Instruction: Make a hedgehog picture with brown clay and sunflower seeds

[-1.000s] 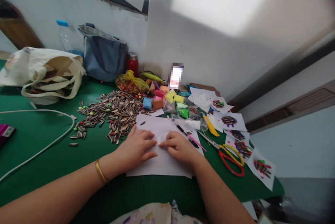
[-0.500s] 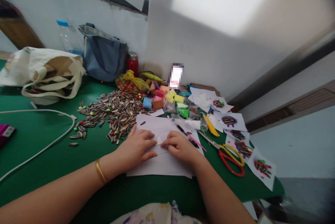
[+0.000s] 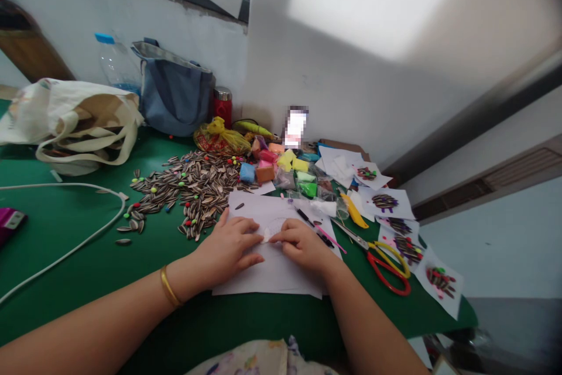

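Note:
White paper sheets lie on the green table under both my hands. On the top sheet is a pale, thin white patch with a dotted look; what it is made of I cannot make out. My left hand rests flat on the paper, fingers stretched out and tips at the patch's left edge. From the other side, my right hand presses a pointing fingertip at the patch. Its other fingers are curled under, which hides anything in them. One sunflower seed lies above my left hand.
Striped sunflower seeds mixed with coloured beads are heaped on the left. Scissors, a yellow cutter and black pens lie to the right, near seed-decorated papers. Coloured clay packets and a phone stand behind.
My right fingertip has shifted very slightly left along the white patch. My left hand and the other things stay where they were.

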Demonstrator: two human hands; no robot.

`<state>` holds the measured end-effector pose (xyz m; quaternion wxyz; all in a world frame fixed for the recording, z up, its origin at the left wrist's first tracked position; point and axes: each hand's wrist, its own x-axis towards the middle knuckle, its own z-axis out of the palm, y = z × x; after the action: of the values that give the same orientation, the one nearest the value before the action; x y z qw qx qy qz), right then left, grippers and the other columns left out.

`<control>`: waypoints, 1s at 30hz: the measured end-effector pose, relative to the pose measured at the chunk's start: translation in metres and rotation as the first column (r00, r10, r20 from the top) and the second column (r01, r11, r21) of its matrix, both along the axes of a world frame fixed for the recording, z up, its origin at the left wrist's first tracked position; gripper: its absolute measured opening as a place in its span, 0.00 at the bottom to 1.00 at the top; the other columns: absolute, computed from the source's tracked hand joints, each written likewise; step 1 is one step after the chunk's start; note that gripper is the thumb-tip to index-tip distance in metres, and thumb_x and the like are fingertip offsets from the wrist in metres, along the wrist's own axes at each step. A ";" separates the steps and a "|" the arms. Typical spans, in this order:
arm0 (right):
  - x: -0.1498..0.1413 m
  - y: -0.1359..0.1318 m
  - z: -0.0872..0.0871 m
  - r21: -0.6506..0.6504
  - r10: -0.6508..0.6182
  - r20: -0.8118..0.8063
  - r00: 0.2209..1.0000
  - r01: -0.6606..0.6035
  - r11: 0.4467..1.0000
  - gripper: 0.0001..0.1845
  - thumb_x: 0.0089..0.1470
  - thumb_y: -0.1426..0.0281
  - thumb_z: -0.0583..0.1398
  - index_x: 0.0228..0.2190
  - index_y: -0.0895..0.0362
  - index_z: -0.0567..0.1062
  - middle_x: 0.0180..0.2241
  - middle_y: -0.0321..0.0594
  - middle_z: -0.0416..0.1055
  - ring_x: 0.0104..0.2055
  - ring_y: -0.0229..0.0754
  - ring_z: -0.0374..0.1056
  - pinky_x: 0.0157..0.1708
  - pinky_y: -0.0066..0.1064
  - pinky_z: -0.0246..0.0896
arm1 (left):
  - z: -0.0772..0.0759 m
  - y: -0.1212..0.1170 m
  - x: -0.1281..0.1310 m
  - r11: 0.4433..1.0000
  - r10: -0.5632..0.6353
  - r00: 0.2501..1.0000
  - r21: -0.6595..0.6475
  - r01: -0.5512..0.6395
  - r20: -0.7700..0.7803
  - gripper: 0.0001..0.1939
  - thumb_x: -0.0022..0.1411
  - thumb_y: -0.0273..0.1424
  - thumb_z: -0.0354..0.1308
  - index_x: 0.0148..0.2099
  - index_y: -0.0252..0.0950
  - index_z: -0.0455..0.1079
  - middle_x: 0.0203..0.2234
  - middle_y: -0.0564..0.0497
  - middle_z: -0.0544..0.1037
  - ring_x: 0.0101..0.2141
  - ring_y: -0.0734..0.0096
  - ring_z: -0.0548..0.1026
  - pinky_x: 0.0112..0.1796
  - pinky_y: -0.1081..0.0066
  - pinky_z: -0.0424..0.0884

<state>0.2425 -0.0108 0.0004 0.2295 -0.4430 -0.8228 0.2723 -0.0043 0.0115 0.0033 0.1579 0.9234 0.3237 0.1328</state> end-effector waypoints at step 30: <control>0.004 -0.001 -0.001 0.038 0.038 0.092 0.995 -0.042 0.998 0.23 0.54 0.80 0.56 0.47 0.51 0.80 0.35 0.40 0.69 0.41 0.42 0.66 0.45 0.34 0.62 | 0.000 0.000 0.000 1.000 0.002 1.000 -0.017 -0.002 -0.013 0.18 0.63 0.43 0.59 0.54 0.47 0.72 0.53 0.45 0.73 0.55 0.53 0.68 0.61 0.36 0.40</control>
<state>0.2463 -0.0120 -0.0007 0.1949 -0.4337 -0.8464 0.2398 -0.0042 0.0118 0.0030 0.1636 0.9225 0.3269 0.1242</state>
